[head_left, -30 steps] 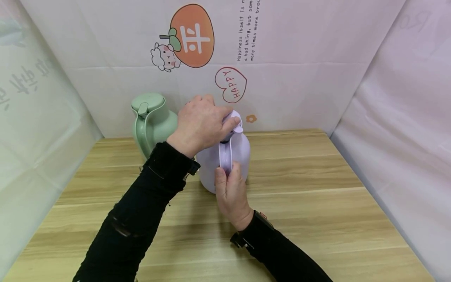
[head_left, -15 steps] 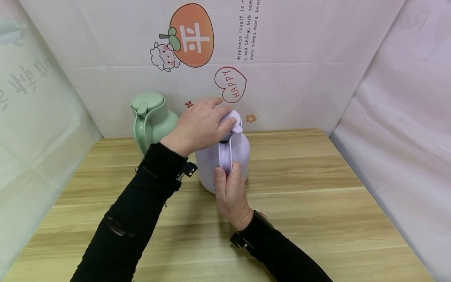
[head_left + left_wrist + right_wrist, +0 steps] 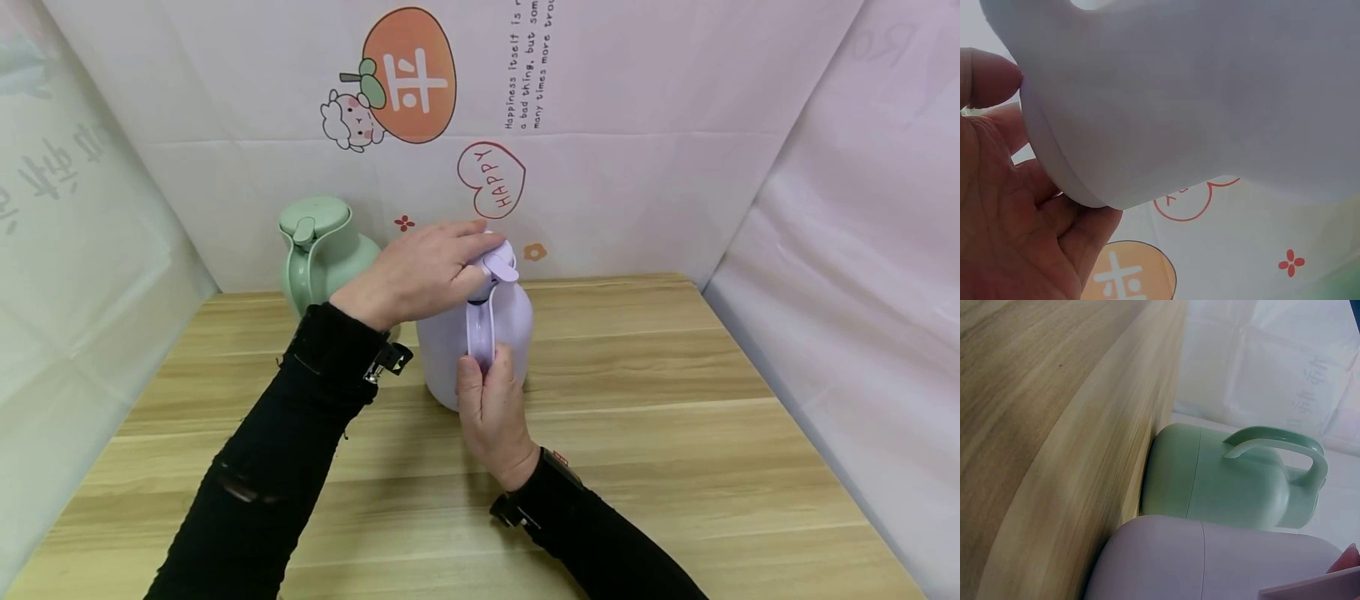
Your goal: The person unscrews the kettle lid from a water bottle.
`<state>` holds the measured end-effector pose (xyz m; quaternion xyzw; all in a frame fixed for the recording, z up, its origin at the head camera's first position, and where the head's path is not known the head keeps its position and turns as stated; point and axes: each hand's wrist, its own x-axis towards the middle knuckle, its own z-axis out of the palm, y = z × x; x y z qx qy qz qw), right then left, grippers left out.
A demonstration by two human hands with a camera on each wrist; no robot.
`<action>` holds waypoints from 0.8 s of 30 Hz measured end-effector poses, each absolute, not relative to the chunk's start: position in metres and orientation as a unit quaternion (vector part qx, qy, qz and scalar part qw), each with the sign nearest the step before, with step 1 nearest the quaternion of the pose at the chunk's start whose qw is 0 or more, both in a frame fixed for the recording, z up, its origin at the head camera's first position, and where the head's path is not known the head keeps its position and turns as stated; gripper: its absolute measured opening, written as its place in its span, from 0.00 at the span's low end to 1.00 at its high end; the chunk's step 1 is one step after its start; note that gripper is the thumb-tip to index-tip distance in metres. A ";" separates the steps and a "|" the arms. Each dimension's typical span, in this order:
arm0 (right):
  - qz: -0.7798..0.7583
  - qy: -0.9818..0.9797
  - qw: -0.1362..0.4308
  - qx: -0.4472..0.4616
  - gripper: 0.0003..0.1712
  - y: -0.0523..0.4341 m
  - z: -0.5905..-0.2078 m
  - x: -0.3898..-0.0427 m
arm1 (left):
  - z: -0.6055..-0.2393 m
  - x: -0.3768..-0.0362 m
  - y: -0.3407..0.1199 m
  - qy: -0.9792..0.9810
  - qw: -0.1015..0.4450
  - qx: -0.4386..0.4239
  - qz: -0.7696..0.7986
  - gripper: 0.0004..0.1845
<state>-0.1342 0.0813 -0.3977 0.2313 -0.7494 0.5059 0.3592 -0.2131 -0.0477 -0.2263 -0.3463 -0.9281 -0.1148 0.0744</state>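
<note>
Your left hand (image 3: 420,271) sits over the lid (image 3: 495,260) of the lilac jug (image 3: 480,333), fingers curled round the cap's rim, so that grip is closed on the lid. The left wrist view confirms it: thumb (image 3: 985,78) and fingers pressing the lid's edge (image 3: 1066,181). Your right hand (image 3: 491,408) has its grip wrapped round the handle (image 3: 480,333), thumb up along it, steadying the jug where it stands mid-counter (image 3: 675,417), just in front of the green jug (image 3: 326,254). To turn that lid cleanly, I'd say keep the right hand firm so the body can't spin with it, keep the base flat on the wood, and twist from the wrist with even pressure all round the rim. Mind the small thumb tab on top; don't lever against it.
</note>
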 end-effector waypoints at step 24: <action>0.509 -0.749 0.357 0.229 0.23 0.081 -0.397 -0.134 | -0.224 -0.207 -0.043 -0.928 0.141 -0.333 -0.091 0.25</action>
